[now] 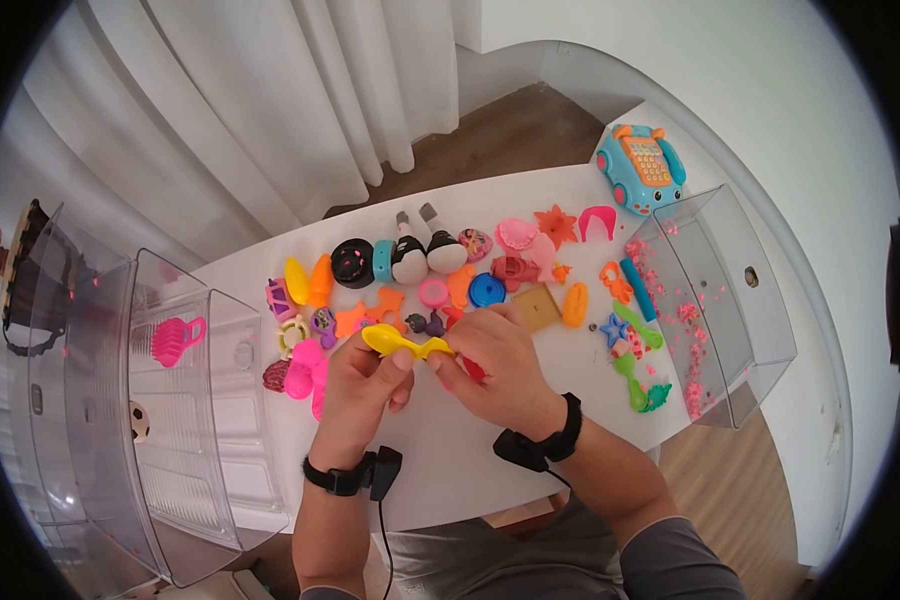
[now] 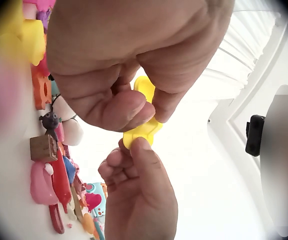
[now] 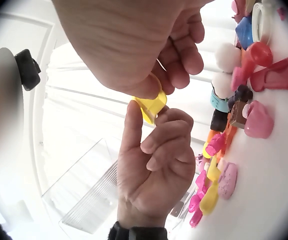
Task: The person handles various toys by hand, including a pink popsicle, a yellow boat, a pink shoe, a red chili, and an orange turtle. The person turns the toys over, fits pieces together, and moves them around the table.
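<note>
Both hands hold yellow toy spoon (image 1: pixel 402 344) above table (image 1: pixel 450 450): left hand (image 1: pixel 365 385) pinches bowl end, right hand (image 1: pixel 500 365) pinches handle. Step: inspecting toy. Next likely needs release by one hand.

Soft daylight through the far curtains (image 1: pixel 300 110) washes my wrist views pale; fisheye edges darken, and close toys blur.
</note>
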`<act>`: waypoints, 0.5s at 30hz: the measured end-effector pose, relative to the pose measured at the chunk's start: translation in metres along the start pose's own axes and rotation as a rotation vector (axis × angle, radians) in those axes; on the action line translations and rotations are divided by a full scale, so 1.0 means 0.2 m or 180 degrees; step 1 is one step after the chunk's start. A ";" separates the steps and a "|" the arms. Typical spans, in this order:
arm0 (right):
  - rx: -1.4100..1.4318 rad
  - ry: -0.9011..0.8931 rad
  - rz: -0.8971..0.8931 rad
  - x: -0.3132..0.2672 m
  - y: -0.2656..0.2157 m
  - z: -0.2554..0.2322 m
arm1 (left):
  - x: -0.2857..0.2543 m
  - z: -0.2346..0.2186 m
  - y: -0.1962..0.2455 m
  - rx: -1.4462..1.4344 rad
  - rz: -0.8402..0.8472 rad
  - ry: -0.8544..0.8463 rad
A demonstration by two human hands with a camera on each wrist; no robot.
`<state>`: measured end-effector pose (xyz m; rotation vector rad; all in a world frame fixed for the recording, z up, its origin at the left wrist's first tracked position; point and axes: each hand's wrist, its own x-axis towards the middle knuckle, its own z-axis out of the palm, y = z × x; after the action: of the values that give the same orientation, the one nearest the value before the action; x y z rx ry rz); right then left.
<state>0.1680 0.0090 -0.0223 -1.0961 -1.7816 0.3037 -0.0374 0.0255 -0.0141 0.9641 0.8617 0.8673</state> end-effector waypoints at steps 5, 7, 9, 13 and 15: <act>-0.0097 -0.0258 -0.0091 0.01 -0.01 0.00 | 0.01 0.05 -0.03 0.0345 0.0859 -0.0045; -0.0091 -0.0338 -0.0153 0.01 -0.02 -0.01 | 0.02 0.04 -0.02 0.0356 0.0648 0.0016; -0.0097 -0.0403 -0.0209 0.01 -0.01 -0.01 | 0.03 0.07 -0.01 0.0309 0.0696 0.0096; 0.0183 0.0213 0.0288 0.01 0.02 -0.02 | 0.01 0.07 0.01 0.0531 0.0289 -0.0022; 0.0268 0.0560 0.0359 0.03 0.01 -0.03 | 0.00 0.09 0.00 0.0708 0.0303 -0.0223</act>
<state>0.1728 0.0130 -0.0180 -1.1300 -1.5419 0.3367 -0.0222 0.0193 -0.0085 1.2308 0.8700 0.8250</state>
